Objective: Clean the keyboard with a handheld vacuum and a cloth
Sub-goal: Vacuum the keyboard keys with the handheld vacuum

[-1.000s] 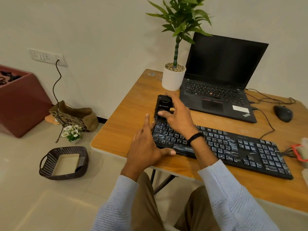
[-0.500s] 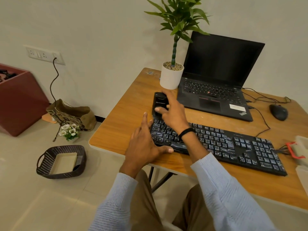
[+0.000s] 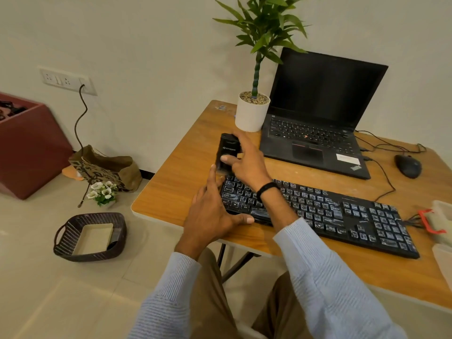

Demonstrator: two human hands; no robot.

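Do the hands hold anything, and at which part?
The right hand grips the handheld vacuum, thumb on its near half; the left hand holds nothing.

The handheld vacuum [image 3: 228, 149], held by the right hand [image 3: 247, 165], has edged left, so the left hand [image 3: 210, 216] forefinger now nearly touches its lower end.

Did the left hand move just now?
No. The left hand stays put against the keyboard's left end, thumb on its front edge, as before.
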